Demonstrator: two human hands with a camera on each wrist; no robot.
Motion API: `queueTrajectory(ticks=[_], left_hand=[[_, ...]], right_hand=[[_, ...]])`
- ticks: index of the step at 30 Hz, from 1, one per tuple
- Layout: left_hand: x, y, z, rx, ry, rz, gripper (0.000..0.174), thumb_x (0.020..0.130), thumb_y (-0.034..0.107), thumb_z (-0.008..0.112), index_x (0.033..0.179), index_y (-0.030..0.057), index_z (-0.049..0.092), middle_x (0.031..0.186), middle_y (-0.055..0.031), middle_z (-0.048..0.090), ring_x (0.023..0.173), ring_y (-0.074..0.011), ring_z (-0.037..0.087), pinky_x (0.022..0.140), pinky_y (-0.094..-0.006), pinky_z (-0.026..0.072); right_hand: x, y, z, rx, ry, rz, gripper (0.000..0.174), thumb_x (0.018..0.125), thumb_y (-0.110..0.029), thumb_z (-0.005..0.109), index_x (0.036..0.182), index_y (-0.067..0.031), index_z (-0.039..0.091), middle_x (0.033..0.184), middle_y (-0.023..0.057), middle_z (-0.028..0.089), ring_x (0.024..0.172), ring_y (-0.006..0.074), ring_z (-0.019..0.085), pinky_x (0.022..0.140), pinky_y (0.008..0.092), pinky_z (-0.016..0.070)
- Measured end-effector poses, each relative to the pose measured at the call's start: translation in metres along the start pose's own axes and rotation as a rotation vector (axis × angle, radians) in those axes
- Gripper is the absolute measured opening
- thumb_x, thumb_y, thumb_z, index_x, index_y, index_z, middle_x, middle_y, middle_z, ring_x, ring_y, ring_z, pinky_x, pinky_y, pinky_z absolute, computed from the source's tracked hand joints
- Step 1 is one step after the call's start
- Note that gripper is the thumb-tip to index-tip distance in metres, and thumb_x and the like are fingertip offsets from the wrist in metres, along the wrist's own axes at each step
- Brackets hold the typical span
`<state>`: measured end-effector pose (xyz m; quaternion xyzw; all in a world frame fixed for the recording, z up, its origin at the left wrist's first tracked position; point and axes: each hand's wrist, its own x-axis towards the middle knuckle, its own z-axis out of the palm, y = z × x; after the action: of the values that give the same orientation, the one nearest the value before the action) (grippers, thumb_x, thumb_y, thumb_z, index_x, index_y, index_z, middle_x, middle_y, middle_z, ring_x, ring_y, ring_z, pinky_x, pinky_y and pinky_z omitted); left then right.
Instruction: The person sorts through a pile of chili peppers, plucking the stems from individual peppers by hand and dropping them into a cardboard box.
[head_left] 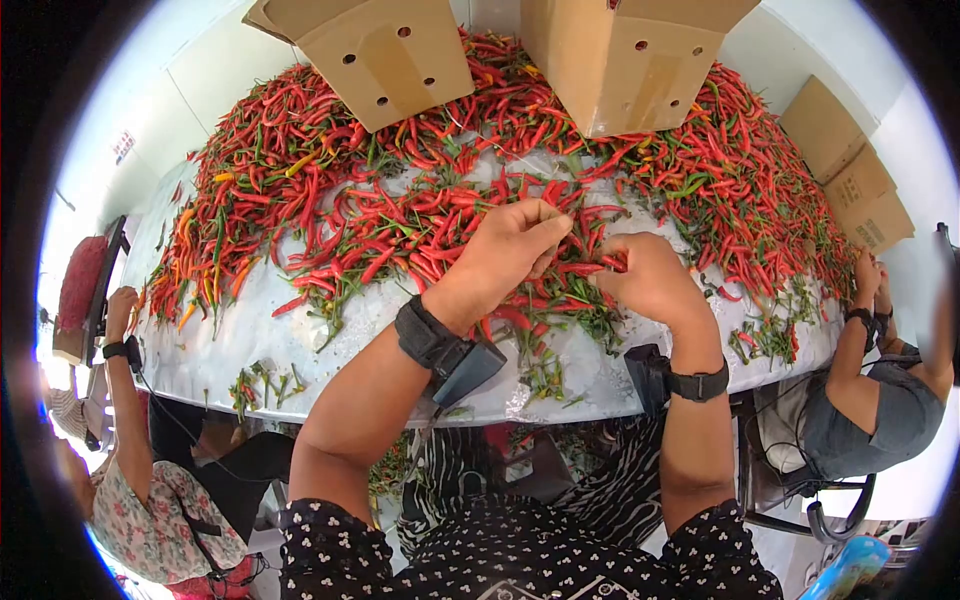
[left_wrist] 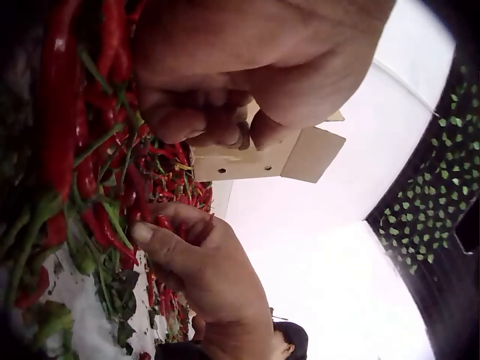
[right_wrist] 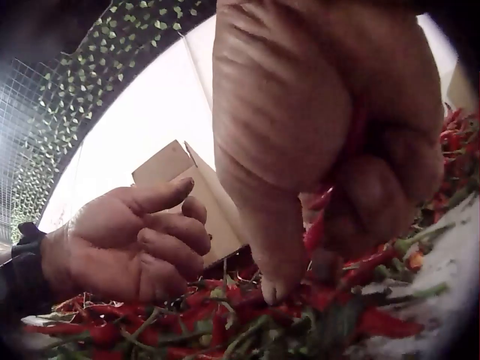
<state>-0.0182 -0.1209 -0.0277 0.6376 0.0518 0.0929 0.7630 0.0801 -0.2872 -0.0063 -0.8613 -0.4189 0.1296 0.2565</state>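
Note:
My left hand (head_left: pixel 508 252) hovers over the small heap of red chili peppers (head_left: pixel 440 222) in the middle of the table. Its fingers are loosely curled and the thumb stands apart from them; in the right wrist view nothing shows in its palm. Just to the right, my right hand (head_left: pixel 652 282) holds red chili in its curled fingers. A piece of that chili (right_wrist: pixel 318 217) shows between thumb and fingers in the right wrist view, and its thumb tip points down at the heap. Green stems (head_left: pixel 592 318) lie below the right hand.
Large piles of chilies (head_left: pixel 270 160) cover the far side of the white table (head_left: pixel 375 345). Two cardboard boxes (head_left: pixel 375 65) stand behind the heap. Loose stems (head_left: pixel 268 383) lie near the front edge. Other people's arms (head_left: pixel 122 400) reach in at left and right.

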Motion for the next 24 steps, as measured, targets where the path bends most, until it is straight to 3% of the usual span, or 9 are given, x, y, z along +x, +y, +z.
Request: queueTrajectory(ticks=[2,4,5,7,13,18,24], left_hand=[[-0.001,0.001,0.001,0.007,0.024,-0.032,0.014,0.088,0.019,0.056,0.082,0.0069,0.055,0.064,0.0040,0.049,0.054,-0.0043,0.043,0.050,-0.0201,0.0345],[-0.001,0.000,-0.001,0.030,0.011,-0.013,0.013,0.087,0.019,0.057,0.084,0.0063,0.056,0.065,0.0036,0.050,0.055,-0.0041,0.044,0.051,-0.0201,0.0350],[-0.001,0.000,-0.001,0.052,-0.003,0.006,0.013,0.086,0.018,0.058,0.086,0.0056,0.057,0.067,0.0032,0.051,0.057,-0.0040,0.045,0.051,-0.0201,0.0356],[-0.002,0.003,0.001,0.061,-0.020,0.016,0.013,0.086,0.018,0.058,0.087,0.0051,0.058,0.068,0.0031,0.052,0.057,-0.0039,0.044,0.051,-0.0201,0.0357],[-0.005,0.007,0.002,0.088,-0.060,0.027,0.014,0.086,0.017,0.058,0.089,0.0039,0.058,0.072,0.0029,0.054,0.058,-0.0043,0.044,0.052,-0.0201,0.0360],[-0.007,0.008,0.003,0.097,-0.081,0.035,0.011,0.085,0.015,0.058,0.086,0.0043,0.058,0.070,0.0032,0.053,0.059,-0.0042,0.044,0.053,-0.0204,0.0359],[-0.007,0.006,0.007,0.362,0.023,0.350,0.006,0.082,0.006,0.059,0.080,0.0022,0.056,0.070,0.0016,0.055,0.063,-0.0030,0.046,0.055,-0.0213,0.0385]], right_hand=[[0.000,0.000,0.001,0.056,0.091,-0.064,0.022,0.069,-0.019,0.068,0.083,-0.0021,0.064,0.069,0.0177,0.061,0.064,0.0297,0.059,0.061,0.0370,0.0444],[-0.002,-0.005,-0.001,0.306,0.110,-0.082,0.022,0.071,-0.016,0.067,0.085,0.0008,0.064,0.066,0.0108,0.060,0.059,0.0173,0.055,0.058,0.0315,0.0431],[-0.002,-0.007,0.000,0.306,0.110,-0.081,0.022,0.071,-0.016,0.067,0.085,0.0008,0.064,0.066,0.0108,0.060,0.059,0.0173,0.055,0.058,0.0315,0.0431],[-0.003,-0.011,0.001,0.448,0.070,-0.108,0.022,0.073,-0.013,0.064,0.087,0.0033,0.063,0.065,0.0024,0.057,0.060,0.0082,0.047,0.055,0.0268,0.0401],[-0.004,-0.014,-0.004,0.598,-0.078,0.006,0.019,0.076,-0.013,0.062,0.086,0.0024,0.063,0.065,-0.0027,0.051,0.058,0.0044,0.042,0.051,0.0239,0.0350],[-0.004,-0.015,-0.004,0.632,-0.160,-0.006,0.016,0.078,-0.014,0.061,0.081,0.0013,0.062,0.061,-0.0047,0.048,0.056,0.0034,0.040,0.049,0.0230,0.0328],[-0.004,-0.016,0.001,0.657,-0.091,-0.028,0.017,0.080,-0.017,0.060,0.077,0.0001,0.062,0.058,-0.0057,0.047,0.053,0.0030,0.038,0.047,0.0231,0.0314]])
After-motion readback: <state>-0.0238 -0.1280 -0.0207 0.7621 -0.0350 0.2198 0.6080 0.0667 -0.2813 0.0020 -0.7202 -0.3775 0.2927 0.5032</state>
